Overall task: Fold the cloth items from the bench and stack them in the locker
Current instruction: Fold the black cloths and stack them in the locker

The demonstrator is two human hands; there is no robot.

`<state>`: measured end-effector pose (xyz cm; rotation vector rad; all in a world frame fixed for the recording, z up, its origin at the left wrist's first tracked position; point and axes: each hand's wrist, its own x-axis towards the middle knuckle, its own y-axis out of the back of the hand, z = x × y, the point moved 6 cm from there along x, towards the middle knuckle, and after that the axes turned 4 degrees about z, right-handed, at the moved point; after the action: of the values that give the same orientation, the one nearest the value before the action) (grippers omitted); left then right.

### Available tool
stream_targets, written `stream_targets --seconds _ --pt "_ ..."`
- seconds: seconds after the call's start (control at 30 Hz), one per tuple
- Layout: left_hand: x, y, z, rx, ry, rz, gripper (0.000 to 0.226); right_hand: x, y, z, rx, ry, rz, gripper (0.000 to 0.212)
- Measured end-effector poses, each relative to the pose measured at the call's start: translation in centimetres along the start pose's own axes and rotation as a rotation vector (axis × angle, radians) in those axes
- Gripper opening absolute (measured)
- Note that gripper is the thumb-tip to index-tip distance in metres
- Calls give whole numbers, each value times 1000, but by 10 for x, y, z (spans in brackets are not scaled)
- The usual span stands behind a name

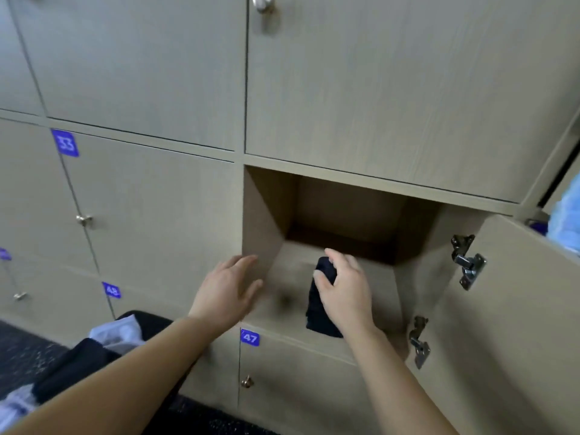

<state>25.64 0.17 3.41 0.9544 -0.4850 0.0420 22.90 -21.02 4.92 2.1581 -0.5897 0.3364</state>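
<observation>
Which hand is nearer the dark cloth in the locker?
Right. The right hand grips the dark cloth; the left hand is open, apart, at the locker's left wall.

The right grip (343,293), a bare hand, holds a folded dark cloth (318,312), with thumb and curled fingers over its far end. The cloth lies on the floor of the open locker (263,221), its near end at the front edge. The left grip (227,293) hovers with straight fingers at the locker's front left corner, holding nothing. The door (508,309) stands swung out to the right, its two metal hinges (467,262) showing. At lower left, the counter (147,318) carries a dark garment (75,362) and a pale garment (120,332).
</observation>
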Motion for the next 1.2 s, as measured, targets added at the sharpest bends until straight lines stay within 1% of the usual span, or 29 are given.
stream_targets --seconds 0.13,0.27,0.37,0.53,0.67,0.77,0.9,0.97,1.1,1.2 --pt "-49 46 -37 14 102 60 51 -39 -15 -47 60 49 -58 48" --pt "-103 85 -82 30 232 112 49 -82 -45 -88 78 111 -126 48" --pt "-143 107 -123 38 343 132 47 -113 -74 -114 91 149 -215 48" --pt "-205 129 -184 38 517 165 45 -158 -132 -145 117 198 -355 44" --pt "-239 127 -226 21 638 171 45 -183 -175 -161 95 249 -463 36" --pt "-253 116 -253 0 707 168 45 -192 -207 -171 85 276 -534 34" --pt "-254 94 -287 -33 776 138 33 -190 -249 -182 93 300 -604 35" --pt "-249 85 -305 -47 819 136 31 -182 -270 -187 77 314 -616 35" --pt "-228 75 -335 -52 840 169 35 -163 -316 -201 43 369 -643 35" --pt "-213 67 -356 -47 873 167 44 -155 -352 -213 30 402 -670 36"
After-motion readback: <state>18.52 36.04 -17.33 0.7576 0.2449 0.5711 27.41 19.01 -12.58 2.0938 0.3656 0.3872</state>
